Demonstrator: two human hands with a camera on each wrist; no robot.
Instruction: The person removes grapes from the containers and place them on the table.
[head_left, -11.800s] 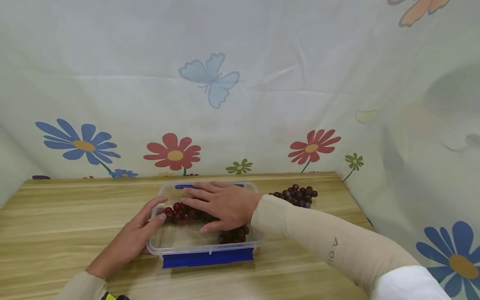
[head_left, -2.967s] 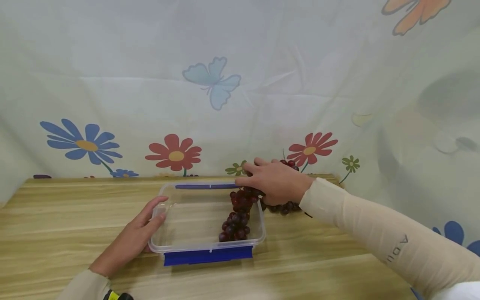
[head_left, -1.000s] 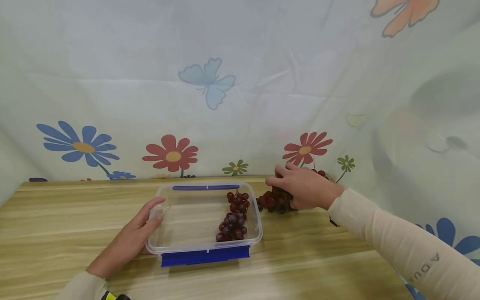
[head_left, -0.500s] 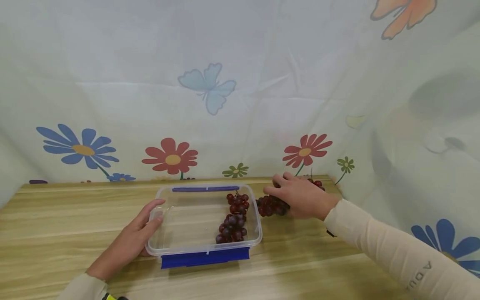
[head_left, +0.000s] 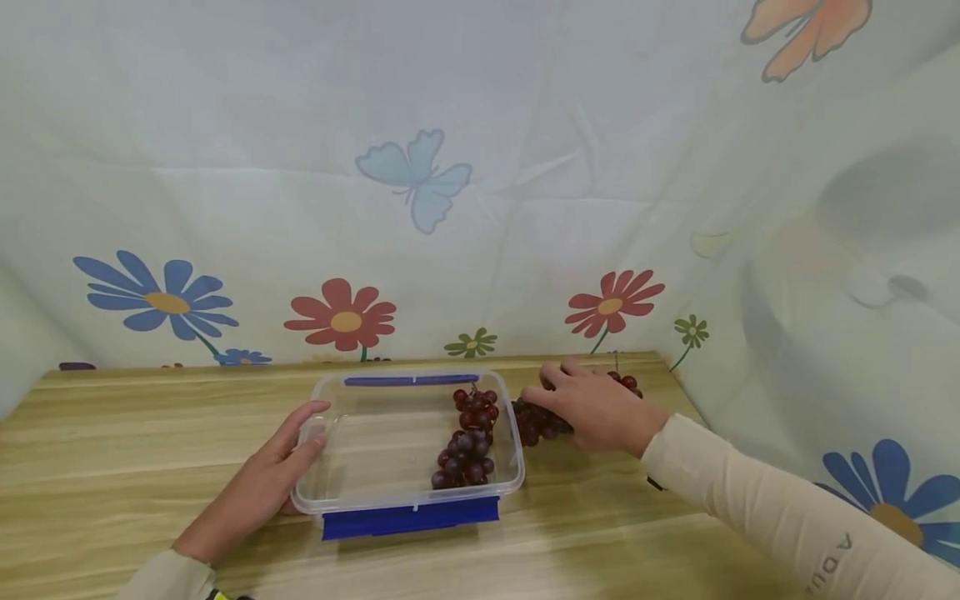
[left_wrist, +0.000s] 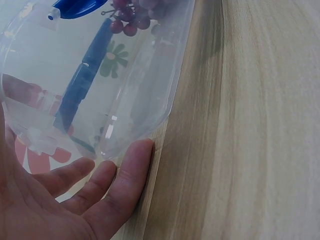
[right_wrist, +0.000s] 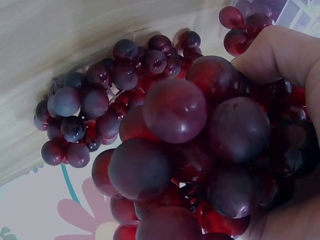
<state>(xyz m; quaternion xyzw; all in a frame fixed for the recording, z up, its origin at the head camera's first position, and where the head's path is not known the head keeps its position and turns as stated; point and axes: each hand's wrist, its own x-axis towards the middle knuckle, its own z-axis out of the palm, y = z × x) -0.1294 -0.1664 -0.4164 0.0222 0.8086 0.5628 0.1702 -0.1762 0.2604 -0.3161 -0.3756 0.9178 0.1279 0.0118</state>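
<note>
Just right of the plastic box (head_left: 375,505), one bunch of grapes (right_wrist: 175,110) is down low over the worktop (head_left: 150,458), with the right hand (head_left: 600,408) wrapped over it. So that grip is clamped on the bunch, thumb at one side. A second bunch (right_wrist: 100,100) lies right behind it, on the side away from the box. A few more grapes sit by the box end in the right wrist view, but can't tell which bunch they belong to.

Box-wise there's just one, clear, with two blue latches showing in the head view: the near latch (head_left: 411,518) hanging down, the far latch (head_left: 412,380) along the back. Inside, grapes in the box (head_left: 472,442) run along the right end, front to back; could be one bunch or two touching, hard to say.

Left hand (head_left: 266,467) has its grip on the box's left end, thumb and forefinger at the rim, three fingers (left_wrist: 132,175) against the outside low corner.

Both arms wear beige sleeves (head_left: 750,500). Backdrop's a printed curtain (head_left: 525,83): two red flowers (head_left: 345,321), a pale blue butterfly (head_left: 393,167) and part of an orange one (head_left: 817,29) up top.
</note>
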